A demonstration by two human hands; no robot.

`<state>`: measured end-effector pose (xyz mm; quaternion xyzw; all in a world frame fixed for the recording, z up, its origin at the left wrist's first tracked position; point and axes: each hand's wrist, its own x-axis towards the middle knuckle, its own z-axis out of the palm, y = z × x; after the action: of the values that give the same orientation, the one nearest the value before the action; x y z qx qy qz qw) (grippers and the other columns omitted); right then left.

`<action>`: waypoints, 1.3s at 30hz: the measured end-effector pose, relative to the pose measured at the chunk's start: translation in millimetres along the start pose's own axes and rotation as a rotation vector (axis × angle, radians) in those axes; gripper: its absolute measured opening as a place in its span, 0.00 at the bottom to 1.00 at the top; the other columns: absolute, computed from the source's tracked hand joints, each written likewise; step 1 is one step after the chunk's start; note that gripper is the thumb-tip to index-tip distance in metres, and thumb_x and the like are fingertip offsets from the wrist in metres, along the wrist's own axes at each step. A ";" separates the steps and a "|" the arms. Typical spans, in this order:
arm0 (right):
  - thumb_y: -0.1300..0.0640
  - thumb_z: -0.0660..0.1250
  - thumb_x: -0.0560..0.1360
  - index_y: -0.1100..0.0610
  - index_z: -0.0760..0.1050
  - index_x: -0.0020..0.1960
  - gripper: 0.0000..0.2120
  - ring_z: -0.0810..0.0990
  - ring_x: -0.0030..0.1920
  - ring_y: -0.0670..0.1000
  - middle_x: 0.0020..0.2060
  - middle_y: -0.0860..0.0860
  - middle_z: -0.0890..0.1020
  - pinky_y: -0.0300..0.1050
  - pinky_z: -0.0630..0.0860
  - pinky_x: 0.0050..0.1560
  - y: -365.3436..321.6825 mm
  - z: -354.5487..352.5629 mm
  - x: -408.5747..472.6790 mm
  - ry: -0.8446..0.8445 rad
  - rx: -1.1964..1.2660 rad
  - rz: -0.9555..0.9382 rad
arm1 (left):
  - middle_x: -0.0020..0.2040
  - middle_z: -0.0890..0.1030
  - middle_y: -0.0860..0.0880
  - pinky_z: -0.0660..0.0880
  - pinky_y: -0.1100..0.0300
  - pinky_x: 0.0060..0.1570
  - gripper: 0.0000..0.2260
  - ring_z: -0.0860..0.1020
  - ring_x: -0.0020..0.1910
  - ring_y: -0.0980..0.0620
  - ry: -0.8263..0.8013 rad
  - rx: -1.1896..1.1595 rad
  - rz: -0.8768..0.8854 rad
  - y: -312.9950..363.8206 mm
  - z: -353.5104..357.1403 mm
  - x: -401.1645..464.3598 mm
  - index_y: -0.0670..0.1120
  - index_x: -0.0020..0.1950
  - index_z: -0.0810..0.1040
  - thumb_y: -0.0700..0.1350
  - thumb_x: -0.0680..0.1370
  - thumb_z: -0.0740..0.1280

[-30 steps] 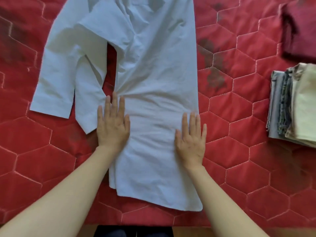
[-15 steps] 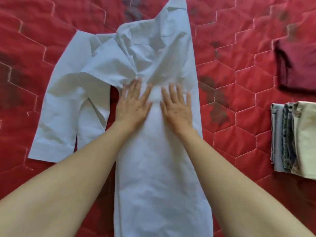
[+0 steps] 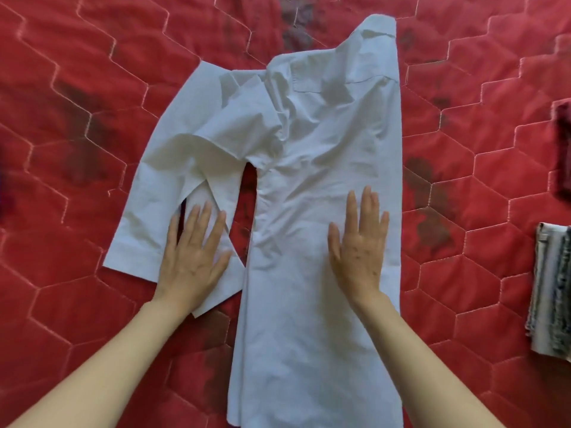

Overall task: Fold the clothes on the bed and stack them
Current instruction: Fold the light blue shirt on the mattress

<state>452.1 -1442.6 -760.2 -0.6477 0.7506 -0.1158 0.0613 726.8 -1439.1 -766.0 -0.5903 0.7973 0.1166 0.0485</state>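
While both hands lie flat with fingers straight and holding nothing, the left hand [image 3: 193, 257] presses palm-down on the overlapping sleeves [image 3: 173, 211] of the pale blue shirt [image 3: 315, 211], and the right hand [image 3: 360, 248] presses on the shirt's body, near its right edge. Bare forearms run down from each hand to the bottom corners of the view. Under them the shirt is laid lengthwise on the bed, its body folded into a long narrow panel that reaches from the collar [image 3: 375, 27] at the top down past the bottom edge of the view. Both sleeves fan out to the left of that panel, one crossing over the other, with a slim gap of red showing between them and the body. Creases gather around the shoulder and chest, where a stitched pocket line shows. Beneath everything is a red quilted bedspread [image 3: 92, 88] sewn in a hexagon pattern, with darker smudges here and there. At the right edge, well apart from the shirt, sits a stack of folded clothes [image 3: 551, 291] in grey and pale tones, and above it a dark maroon garment [image 3: 564, 146], only partly in view.
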 end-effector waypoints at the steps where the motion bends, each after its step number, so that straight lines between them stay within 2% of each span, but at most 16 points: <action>1: 0.55 0.58 0.79 0.64 0.62 0.74 0.26 0.57 0.76 0.61 0.74 0.63 0.61 0.61 0.54 0.75 -19.2 1.0 -10.5 0.001 0.044 -0.047 | 0.78 0.55 0.41 0.46 0.41 0.73 0.29 0.54 0.77 0.44 -0.006 0.012 -0.018 -9.7 -0.1 -13.1 0.45 0.78 0.53 0.59 0.81 0.43; 4: 0.55 0.58 0.79 0.65 0.64 0.73 0.25 0.59 0.75 0.61 0.74 0.63 0.63 0.59 0.55 0.75 -77.0 8.5 -48.4 -0.047 0.141 -0.151 | 0.79 0.51 0.43 0.43 0.41 0.74 0.31 0.50 0.78 0.46 -0.031 -0.021 -0.085 -39.6 0.6 -47.4 0.47 0.79 0.51 0.62 0.80 0.44; 7: 0.56 0.63 0.77 0.64 0.65 0.73 0.26 0.60 0.75 0.61 0.73 0.61 0.64 0.57 0.55 0.75 -124.1 15.9 -84.0 -0.148 0.186 -0.176 | 0.79 0.54 0.43 0.45 0.41 0.74 0.34 0.52 0.77 0.46 -0.072 -0.013 -0.056 -69.7 -0.1 -71.2 0.46 0.79 0.53 0.66 0.79 0.42; 11: 0.54 0.65 0.77 0.64 0.67 0.72 0.26 0.60 0.75 0.60 0.73 0.60 0.65 0.57 0.59 0.74 -169.5 24.4 -118.3 -0.237 0.178 -0.058 | 0.75 0.65 0.41 0.59 0.39 0.70 0.34 0.63 0.74 0.43 -0.081 0.043 0.094 -106.9 -3.1 -76.8 0.43 0.75 0.65 0.65 0.80 0.42; 15: 0.56 0.70 0.75 0.66 0.73 0.67 0.23 0.68 0.71 0.60 0.68 0.61 0.73 0.57 0.65 0.71 -216.4 33.0 -133.1 -0.175 0.216 0.053 | 0.64 0.77 0.37 0.74 0.42 0.57 0.22 0.76 0.63 0.37 0.039 0.019 0.311 -130.0 -9.9 -50.7 0.39 0.64 0.78 0.52 0.79 0.58; 17: 0.56 0.68 0.76 0.66 0.73 0.66 0.21 0.73 0.67 0.59 0.65 0.60 0.76 0.54 0.69 0.69 -242.7 34.5 -132.7 -0.137 0.327 0.197 | 0.60 0.78 0.36 0.76 0.42 0.54 0.19 0.77 0.60 0.35 0.057 -0.064 0.414 -139.6 -14.5 -41.2 0.37 0.60 0.80 0.46 0.74 0.61; 19: 0.54 0.66 0.78 0.63 0.72 0.68 0.21 0.73 0.64 0.56 0.62 0.56 0.76 0.51 0.71 0.65 -267.6 35.4 -123.8 -0.116 0.441 0.353 | 0.64 0.75 0.35 0.74 0.41 0.60 0.19 0.73 0.65 0.34 0.010 -0.215 0.449 -148.9 -20.4 -36.3 0.37 0.59 0.80 0.46 0.73 0.63; 21: 0.50 0.63 0.79 0.59 0.70 0.69 0.21 0.71 0.61 0.52 0.61 0.52 0.75 0.49 0.70 0.62 -285.8 40.0 -110.8 -0.115 0.469 0.496 | 0.73 0.67 0.38 0.64 0.49 0.70 0.18 0.63 0.74 0.39 -0.047 -0.454 0.338 -153.7 -26.4 -38.2 0.40 0.55 0.82 0.51 0.76 0.63; 24: 0.45 0.62 0.79 0.57 0.70 0.66 0.21 0.69 0.59 0.52 0.58 0.51 0.73 0.46 0.69 0.59 -301.5 48.7 -88.5 -0.134 0.406 0.629 | 0.77 0.60 0.45 0.58 0.62 0.68 0.10 0.61 0.72 0.55 0.009 -0.756 0.035 -152.6 -31.4 -39.2 0.42 0.47 0.80 0.48 0.79 0.66; 25: 0.45 0.63 0.78 0.57 0.70 0.64 0.20 0.69 0.58 0.51 0.57 0.51 0.73 0.45 0.68 0.59 -305.4 51.1 -82.3 -0.152 0.377 0.646 | 0.75 0.62 0.46 0.61 0.64 0.65 0.07 0.64 0.68 0.58 0.043 -0.811 -0.081 -150.3 -33.8 -37.6 0.42 0.50 0.79 0.45 0.78 0.68; 26: 0.45 0.63 0.78 0.56 0.71 0.63 0.19 0.69 0.58 0.50 0.57 0.50 0.73 0.44 0.68 0.58 -308.9 53.4 -77.2 -0.178 0.346 0.650 | 0.72 0.65 0.46 0.65 0.64 0.63 0.09 0.68 0.63 0.59 0.072 -0.854 -0.204 -148.3 -36.5 -35.0 0.42 0.55 0.77 0.42 0.77 0.69; 28: 0.47 0.62 0.78 0.56 0.74 0.58 0.14 0.70 0.56 0.50 0.53 0.50 0.75 0.44 0.68 0.56 -314.4 56.4 -71.0 -0.215 0.335 0.651 | 0.63 0.74 0.48 0.70 0.59 0.57 0.19 0.75 0.56 0.53 0.059 -0.974 -0.444 -147.9 -40.8 -29.8 0.43 0.64 0.71 0.41 0.75 0.71; 30: 0.49 0.62 0.78 0.57 0.76 0.51 0.11 0.74 0.50 0.50 0.46 0.49 0.78 0.44 0.70 0.47 -316.7 55.2 -68.9 -0.196 0.483 0.709 | 0.53 0.81 0.49 0.74 0.53 0.56 0.21 0.79 0.54 0.48 -0.028 -1.088 -0.585 -150.0 -48.4 -24.6 0.44 0.65 0.72 0.41 0.74 0.72; 33: 0.50 0.64 0.77 0.56 0.74 0.43 0.10 0.74 0.37 0.47 0.34 0.45 0.75 0.40 0.66 0.33 -317.1 45.4 -81.3 -0.180 0.787 0.836 | 0.44 0.85 0.46 0.80 0.47 0.52 0.07 0.84 0.46 0.46 -0.125 -1.210 -0.588 -156.2 -64.0 -27.8 0.46 0.50 0.81 0.37 0.74 0.72; 35: 0.50 0.66 0.76 0.55 0.72 0.38 0.11 0.70 0.31 0.45 0.30 0.45 0.73 0.40 0.64 0.32 -321.6 37.7 -97.9 -0.229 0.910 0.881 | 0.43 0.85 0.44 0.81 0.47 0.50 0.06 0.84 0.44 0.44 -0.134 -1.219 -0.572 -164.4 -73.0 -39.3 0.46 0.45 0.82 0.36 0.72 0.73; 39: 0.53 0.68 0.74 0.55 0.71 0.36 0.11 0.66 0.33 0.48 0.31 0.50 0.70 0.46 0.63 0.36 -353.4 27.9 -134.9 -0.335 1.091 0.955 | 0.40 0.85 0.45 0.80 0.45 0.48 0.06 0.84 0.44 0.43 -0.114 -1.107 -0.543 -190.2 -82.9 -76.1 0.47 0.44 0.83 0.37 0.71 0.74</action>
<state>818.1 -1359.6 -705.5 -0.1376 0.7669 -0.3324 0.5314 935.6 -1441.0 -693.9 -0.7025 0.4357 0.5280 -0.1945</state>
